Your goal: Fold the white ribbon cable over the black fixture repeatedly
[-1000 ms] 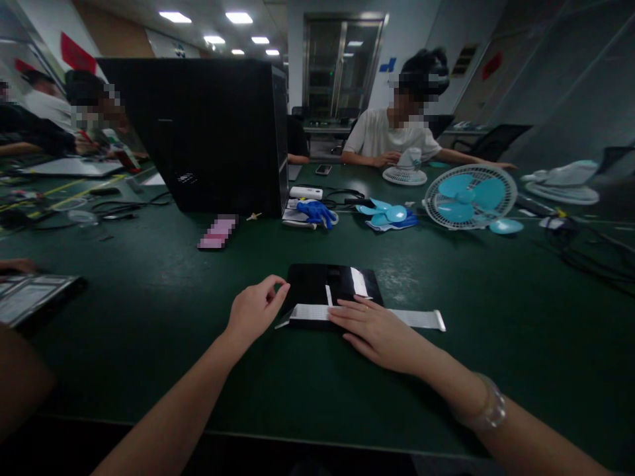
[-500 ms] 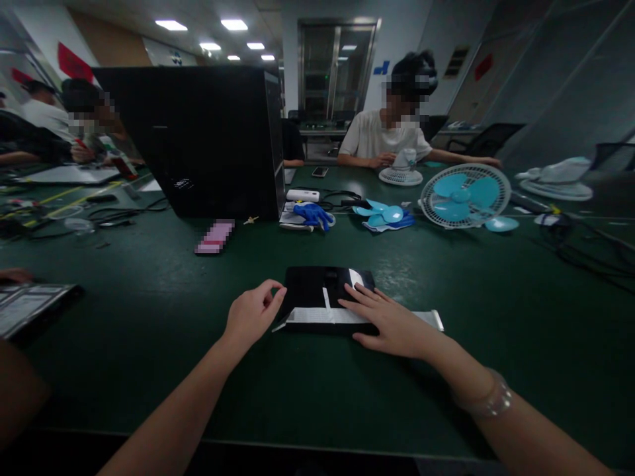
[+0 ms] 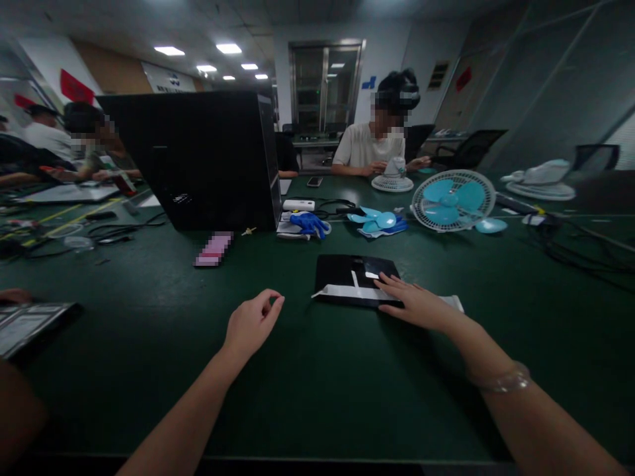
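Observation:
A flat black panel (image 3: 342, 272) lies on the green table (image 3: 307, 390), with a white ribbon strip (image 3: 337, 291) running across its near edge and out to the right. My right hand (image 3: 417, 305) lies flat on the panel's right part and on the strip, fingers stretched out. My left hand (image 3: 252, 322) hovers left of the panel, apart from it, thumb and forefinger pinched together; whether anything is between them I cannot make out.
A large black computer case (image 3: 198, 158) stands at the back left. A pink blurred item (image 3: 214, 249), blue gloves (image 3: 310, 223), loose blue fan blades (image 3: 380, 219) and a fan grille (image 3: 452, 199) lie beyond. A person in white (image 3: 370, 142) sits opposite. Cables (image 3: 585, 248) run at the right.
The panel with the strip has slid away and to the right under my right hand. My left hand no longer touches the strip's left end and stays behind.

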A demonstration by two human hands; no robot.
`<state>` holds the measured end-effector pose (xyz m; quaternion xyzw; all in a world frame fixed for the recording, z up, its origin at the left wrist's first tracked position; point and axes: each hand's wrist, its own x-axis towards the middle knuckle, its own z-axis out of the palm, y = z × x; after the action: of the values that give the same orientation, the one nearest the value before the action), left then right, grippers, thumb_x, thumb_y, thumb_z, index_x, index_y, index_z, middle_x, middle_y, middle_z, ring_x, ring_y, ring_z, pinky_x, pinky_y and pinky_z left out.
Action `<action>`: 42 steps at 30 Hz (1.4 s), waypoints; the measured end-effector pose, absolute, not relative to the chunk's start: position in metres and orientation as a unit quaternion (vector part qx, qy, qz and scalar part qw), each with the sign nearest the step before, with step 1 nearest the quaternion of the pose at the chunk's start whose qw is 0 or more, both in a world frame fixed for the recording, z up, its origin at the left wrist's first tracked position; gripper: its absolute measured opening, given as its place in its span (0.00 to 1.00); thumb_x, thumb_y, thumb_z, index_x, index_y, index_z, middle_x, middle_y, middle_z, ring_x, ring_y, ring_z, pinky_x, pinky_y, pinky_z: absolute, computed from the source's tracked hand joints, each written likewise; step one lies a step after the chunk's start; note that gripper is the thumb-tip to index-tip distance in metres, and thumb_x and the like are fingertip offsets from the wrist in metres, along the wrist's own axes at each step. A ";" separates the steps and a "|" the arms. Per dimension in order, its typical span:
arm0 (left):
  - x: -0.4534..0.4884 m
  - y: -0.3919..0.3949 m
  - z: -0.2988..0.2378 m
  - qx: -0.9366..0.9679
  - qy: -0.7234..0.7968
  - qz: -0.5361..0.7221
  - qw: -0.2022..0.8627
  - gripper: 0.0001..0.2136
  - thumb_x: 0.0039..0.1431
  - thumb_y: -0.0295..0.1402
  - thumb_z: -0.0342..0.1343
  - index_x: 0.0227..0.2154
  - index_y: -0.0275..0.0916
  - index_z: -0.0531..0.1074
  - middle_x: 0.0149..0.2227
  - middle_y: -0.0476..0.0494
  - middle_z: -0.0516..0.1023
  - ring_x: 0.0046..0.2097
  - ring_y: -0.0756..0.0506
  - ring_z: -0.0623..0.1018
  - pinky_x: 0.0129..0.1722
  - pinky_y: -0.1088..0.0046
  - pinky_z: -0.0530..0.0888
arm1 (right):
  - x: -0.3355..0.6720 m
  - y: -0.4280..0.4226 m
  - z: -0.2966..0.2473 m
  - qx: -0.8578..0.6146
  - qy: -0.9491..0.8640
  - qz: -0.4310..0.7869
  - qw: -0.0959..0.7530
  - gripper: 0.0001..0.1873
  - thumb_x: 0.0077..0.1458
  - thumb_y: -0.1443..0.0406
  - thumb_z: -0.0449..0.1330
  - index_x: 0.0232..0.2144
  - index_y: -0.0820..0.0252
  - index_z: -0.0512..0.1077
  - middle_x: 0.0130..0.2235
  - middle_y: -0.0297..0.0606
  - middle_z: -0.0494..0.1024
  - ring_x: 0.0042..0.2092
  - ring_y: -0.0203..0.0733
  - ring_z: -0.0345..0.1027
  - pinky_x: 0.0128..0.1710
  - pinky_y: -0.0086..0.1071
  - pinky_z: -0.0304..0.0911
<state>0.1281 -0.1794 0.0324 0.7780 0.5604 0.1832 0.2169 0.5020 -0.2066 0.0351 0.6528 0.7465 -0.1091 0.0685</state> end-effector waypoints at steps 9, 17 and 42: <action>0.126 -0.179 0.035 0.775 0.562 0.176 0.228 0.20 0.66 0.48 0.39 0.46 0.42 0.70 0.29 0.49 0.75 0.29 0.46 0.75 0.27 0.74 0.67 | 0.514 -0.201 0.031 0.688 0.714 -0.110 0.066 0.42 0.60 0.43 0.42 0.70 0.54 0.42 0.70 0.41 0.40 0.68 0.58 0.39 0.62 0.62 0.43; 0.125 -0.178 0.029 0.777 0.556 0.173 0.239 0.20 0.66 0.49 0.39 0.46 0.43 0.70 0.29 0.49 0.75 0.29 0.47 0.75 0.27 0.74 0.68 | 0.534 -0.195 0.021 0.745 0.658 -0.094 0.057 0.42 0.60 0.44 0.41 0.69 0.57 0.45 0.70 0.42 0.43 0.69 0.56 0.39 0.64 0.59 0.41; 0.126 -0.177 0.029 0.783 0.555 0.171 0.223 0.20 0.66 0.48 0.39 0.47 0.43 0.71 0.28 0.50 0.73 0.28 0.47 0.74 0.25 0.75 0.66 | 0.650 -0.223 0.017 0.977 0.186 -0.059 -0.090 0.42 0.61 0.50 0.39 0.66 0.77 0.51 0.67 0.68 0.45 0.68 0.69 0.33 0.59 0.65 0.33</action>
<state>0.1257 -0.1772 0.0290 0.7828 0.5553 0.1708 0.2229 0.6496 -0.2226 0.0173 0.9766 0.1859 -0.0591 -0.0900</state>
